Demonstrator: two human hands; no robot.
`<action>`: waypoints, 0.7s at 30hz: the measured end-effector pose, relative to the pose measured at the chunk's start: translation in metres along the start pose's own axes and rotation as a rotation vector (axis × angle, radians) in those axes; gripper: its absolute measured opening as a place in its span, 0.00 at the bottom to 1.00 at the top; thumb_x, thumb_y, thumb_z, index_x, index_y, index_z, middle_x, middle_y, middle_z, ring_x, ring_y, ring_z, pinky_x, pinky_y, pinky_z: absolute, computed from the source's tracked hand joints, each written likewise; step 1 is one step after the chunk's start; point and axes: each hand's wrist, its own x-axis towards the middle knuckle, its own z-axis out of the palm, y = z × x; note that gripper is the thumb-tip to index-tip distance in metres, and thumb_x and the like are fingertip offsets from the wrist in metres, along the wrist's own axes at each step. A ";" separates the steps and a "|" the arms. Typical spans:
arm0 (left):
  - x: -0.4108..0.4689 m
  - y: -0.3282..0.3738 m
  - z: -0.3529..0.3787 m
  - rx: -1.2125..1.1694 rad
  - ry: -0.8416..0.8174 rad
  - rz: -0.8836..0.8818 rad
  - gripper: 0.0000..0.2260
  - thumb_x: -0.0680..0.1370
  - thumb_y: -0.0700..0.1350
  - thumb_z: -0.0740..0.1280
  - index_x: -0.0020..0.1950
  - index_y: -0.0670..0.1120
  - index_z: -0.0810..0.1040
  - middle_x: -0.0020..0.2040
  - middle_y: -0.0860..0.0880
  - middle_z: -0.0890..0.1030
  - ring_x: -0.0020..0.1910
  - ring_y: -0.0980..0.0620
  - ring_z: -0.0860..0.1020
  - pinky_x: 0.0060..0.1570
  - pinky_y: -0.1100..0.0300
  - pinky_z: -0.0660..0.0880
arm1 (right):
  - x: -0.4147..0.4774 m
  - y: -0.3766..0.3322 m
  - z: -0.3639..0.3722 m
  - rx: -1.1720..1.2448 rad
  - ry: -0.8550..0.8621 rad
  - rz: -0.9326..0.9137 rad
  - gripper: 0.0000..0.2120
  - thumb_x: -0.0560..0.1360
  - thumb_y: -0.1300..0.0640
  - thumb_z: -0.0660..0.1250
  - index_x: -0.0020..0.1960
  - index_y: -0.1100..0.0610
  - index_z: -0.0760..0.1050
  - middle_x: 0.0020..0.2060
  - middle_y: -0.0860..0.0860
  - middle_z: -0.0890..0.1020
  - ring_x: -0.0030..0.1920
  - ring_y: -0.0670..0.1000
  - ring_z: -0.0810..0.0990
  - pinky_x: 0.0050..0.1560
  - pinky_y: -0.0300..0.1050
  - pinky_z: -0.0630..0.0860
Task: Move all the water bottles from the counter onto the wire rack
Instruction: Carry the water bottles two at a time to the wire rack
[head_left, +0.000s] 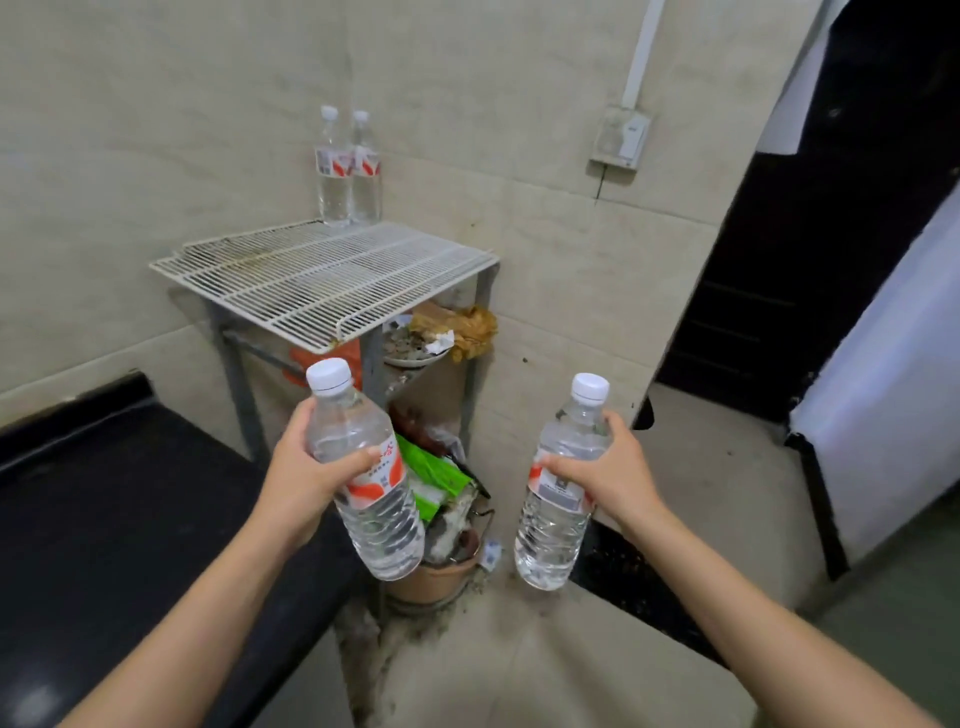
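Note:
My left hand (304, 467) grips a clear water bottle (371, 499) with a white cap and a red-and-white label, tilted a little to the left. My right hand (605, 470) holds a second such bottle (558, 525) nearly upright. Both bottles hang in the air below and in front of the white wire rack (291, 283), which stands in the wall corner on grey metal legs. Two more water bottles (332, 171) (366, 176) stand upright side by side at the rack's back edge, against the wall.
A black counter (104, 509) runs along the left. Under the rack sit a cluttered plate (415, 348), green packets (436, 473) and a clay pot (436, 571). A wall socket (621, 137) is up right; a dark doorway (831, 234) opens at the right.

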 end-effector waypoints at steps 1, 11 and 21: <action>0.014 0.005 0.011 -0.007 0.010 0.026 0.24 0.58 0.38 0.71 0.50 0.55 0.72 0.45 0.51 0.80 0.39 0.60 0.81 0.38 0.67 0.78 | 0.017 -0.002 -0.009 -0.004 -0.001 -0.011 0.32 0.57 0.55 0.79 0.56 0.51 0.68 0.47 0.47 0.80 0.49 0.52 0.80 0.56 0.57 0.76; 0.112 0.065 0.070 -0.056 0.143 0.269 0.29 0.55 0.44 0.77 0.53 0.55 0.72 0.43 0.56 0.84 0.44 0.57 0.82 0.43 0.61 0.80 | 0.171 -0.054 -0.041 0.060 -0.022 -0.237 0.31 0.58 0.54 0.79 0.55 0.48 0.65 0.48 0.46 0.76 0.53 0.53 0.78 0.57 0.58 0.75; 0.250 0.094 0.047 -0.027 0.277 0.409 0.25 0.59 0.42 0.73 0.52 0.54 0.70 0.46 0.55 0.80 0.48 0.55 0.81 0.51 0.55 0.79 | 0.309 -0.132 0.013 0.310 -0.019 -0.419 0.28 0.60 0.59 0.78 0.54 0.50 0.68 0.51 0.50 0.79 0.50 0.50 0.79 0.56 0.55 0.77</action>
